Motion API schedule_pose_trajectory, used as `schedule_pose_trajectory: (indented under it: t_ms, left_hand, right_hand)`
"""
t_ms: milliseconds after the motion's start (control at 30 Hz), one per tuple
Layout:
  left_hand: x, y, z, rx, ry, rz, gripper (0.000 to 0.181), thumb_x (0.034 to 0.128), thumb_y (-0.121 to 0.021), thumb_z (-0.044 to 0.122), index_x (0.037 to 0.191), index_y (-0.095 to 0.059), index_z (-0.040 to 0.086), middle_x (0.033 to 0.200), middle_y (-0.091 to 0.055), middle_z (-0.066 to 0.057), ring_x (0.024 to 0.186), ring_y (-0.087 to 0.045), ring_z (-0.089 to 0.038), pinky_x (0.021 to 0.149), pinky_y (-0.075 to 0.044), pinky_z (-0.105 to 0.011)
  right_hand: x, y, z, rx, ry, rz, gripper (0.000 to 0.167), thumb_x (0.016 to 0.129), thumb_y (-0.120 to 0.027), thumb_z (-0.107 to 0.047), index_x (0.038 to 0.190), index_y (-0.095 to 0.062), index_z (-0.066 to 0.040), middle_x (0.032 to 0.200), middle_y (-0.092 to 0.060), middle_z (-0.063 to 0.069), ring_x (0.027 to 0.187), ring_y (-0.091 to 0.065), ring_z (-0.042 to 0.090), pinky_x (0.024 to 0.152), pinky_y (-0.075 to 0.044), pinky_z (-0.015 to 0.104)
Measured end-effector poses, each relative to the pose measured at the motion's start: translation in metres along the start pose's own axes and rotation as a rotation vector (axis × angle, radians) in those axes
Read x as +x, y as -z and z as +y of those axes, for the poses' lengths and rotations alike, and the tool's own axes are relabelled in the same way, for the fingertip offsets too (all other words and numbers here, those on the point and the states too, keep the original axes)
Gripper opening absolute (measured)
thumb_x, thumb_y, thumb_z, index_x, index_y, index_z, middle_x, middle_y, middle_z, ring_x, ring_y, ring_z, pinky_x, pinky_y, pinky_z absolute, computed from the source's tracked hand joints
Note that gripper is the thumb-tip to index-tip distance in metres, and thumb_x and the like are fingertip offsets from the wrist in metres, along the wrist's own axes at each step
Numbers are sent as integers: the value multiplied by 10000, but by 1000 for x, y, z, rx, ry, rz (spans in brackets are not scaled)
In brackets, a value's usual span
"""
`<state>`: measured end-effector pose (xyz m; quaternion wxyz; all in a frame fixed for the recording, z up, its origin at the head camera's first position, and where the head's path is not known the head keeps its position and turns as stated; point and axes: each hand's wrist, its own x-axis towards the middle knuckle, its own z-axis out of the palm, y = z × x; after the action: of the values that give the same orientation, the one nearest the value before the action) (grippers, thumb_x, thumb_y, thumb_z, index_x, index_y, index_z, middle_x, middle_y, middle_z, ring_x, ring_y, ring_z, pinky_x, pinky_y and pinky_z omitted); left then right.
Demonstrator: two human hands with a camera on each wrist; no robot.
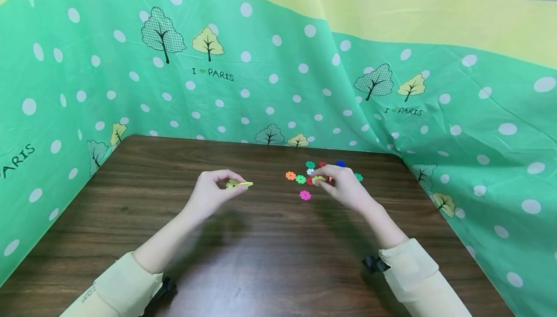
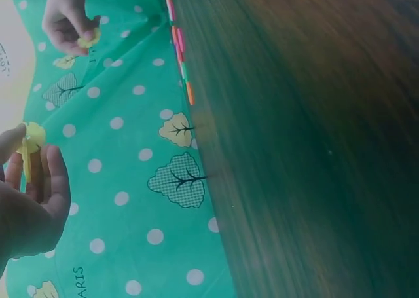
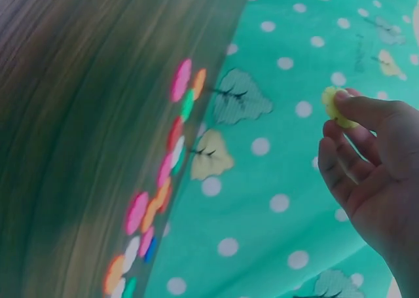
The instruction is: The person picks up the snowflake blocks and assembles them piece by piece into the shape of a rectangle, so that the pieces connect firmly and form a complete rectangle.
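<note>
My left hand (image 1: 209,195) pinches yellow notched plastic discs (image 1: 234,184) between thumb and fingers, above the left-middle of the table. In the left wrist view one disc (image 2: 35,138) stands crosswise to another, seen edge-on, and they look slotted together. My right hand (image 1: 346,187) pinches a single yellow notched disc (image 3: 335,108) by its edge, raised above the loose discs. Below and around that hand lie a pink disc (image 1: 305,195), an orange disc (image 1: 290,175), a light green disc (image 1: 300,179) and several others, some partly hidden by the hand.
The dark wood-grain table (image 1: 270,249) carries the loose discs toward its far right. A blue disc (image 1: 341,163) lies behind my right hand. Green polka-dot cloth (image 1: 243,75) hangs along the table's back and sides.
</note>
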<state>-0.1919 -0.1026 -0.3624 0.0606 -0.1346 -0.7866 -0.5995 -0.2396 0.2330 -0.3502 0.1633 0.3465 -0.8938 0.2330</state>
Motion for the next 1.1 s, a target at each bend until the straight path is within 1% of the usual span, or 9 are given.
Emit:
schedule_pose_trajectory:
  t_ms: [200, 400, 500, 567, 600, 767, 833, 967, 1100]
  left_hand:
    - [1, -3, 1, -15, -43, 15, 124, 756, -797, 213, 852, -746, 153, 764, -698, -29, 517, -435, -75, 472, -368, -201]
    - [2, -5, 5, -35, -70, 12, 144, 760, -794, 214, 881, -753, 149, 824, -717, -29, 506, -416, -66, 464, -355, -198]
    - [2, -7, 7, -30, -84, 10, 127, 764, -790, 215, 870, -756, 154, 834, -722, -20, 508, -388, -60, 469, -336, -190]
    - [0, -7, 14, -18, -86, 8, 111, 772, -783, 186, 865, -757, 131, 839, -724, -36, 518, -366, -76, 473, -312, -188]
    - [-1, -8, 20, -13, -89, 7, 106, 775, -779, 167, 863, -757, 114, 844, -725, -44, 531, -375, -82, 478, -308, -184]
    - [-1, -10, 24, 3, -130, 15, 95, 774, -772, 112, 859, -757, 72, 846, -727, -52, 656, -538, -127, 520, -361, -182]
    - [-1, -11, 25, 0, -144, 17, 93, 774, -770, 100, 859, -757, 65, 843, -727, -52, 699, -573, -128, 541, -380, -184]
    - [-7, -13, 43, -18, -128, 14, 97, 774, -758, 47, 866, -747, 20, 853, -725, -97, 729, -596, -124, 570, -396, -175]
    - [-4, -16, 34, -37, -128, 12, 101, 773, -765, 71, 869, -752, 44, 866, -727, -85, 772, -631, -93, 609, -447, -180]
  right_hand:
    - [8, -1, -18, 20, 21, 93, 242, 752, -777, -40, 980, -707, -79, 812, -692, -15, 609, -552, 89, 551, -500, 241]
    - [13, -1, -35, 101, -80, 127, 251, 763, -781, -91, 986, -667, -106, 760, -680, -46, 626, -586, 75, 582, -514, 239]
    - [15, -3, -43, 183, -125, 143, 243, 772, -778, -120, 978, -649, -134, 790, -683, -49, 631, -595, 73, 566, -499, 237]
    - [17, -3, -49, 244, -155, 150, 228, 781, -772, -146, 971, -646, -154, 808, -692, -49, 648, -609, 67, 568, -494, 231]
    - [17, -2, -56, 275, -178, 146, 221, 788, -765, -142, 976, -649, -135, 811, -695, -29, 659, -616, 86, 572, -491, 235]
    - [20, -3, -71, 411, -264, 152, 217, 807, -751, -189, 994, -667, -118, 797, -701, 12, 678, -617, 125, 574, -491, 248]
    - [22, -4, -77, 477, -272, 160, 209, 812, -744, -145, 997, -667, -84, 786, -699, 62, 658, -634, 138, 579, -519, 258]
    - [26, 0, -99, 604, -286, 159, 207, 807, -715, -2, 999, -649, 38, 755, -669, 199, 617, -667, 257, 578, -558, 332]
    - [28, 1, -110, 667, -310, 151, 206, 817, -695, 20, 1007, -641, 77, 772, -661, 244, 640, -664, 361, 592, -561, 366]
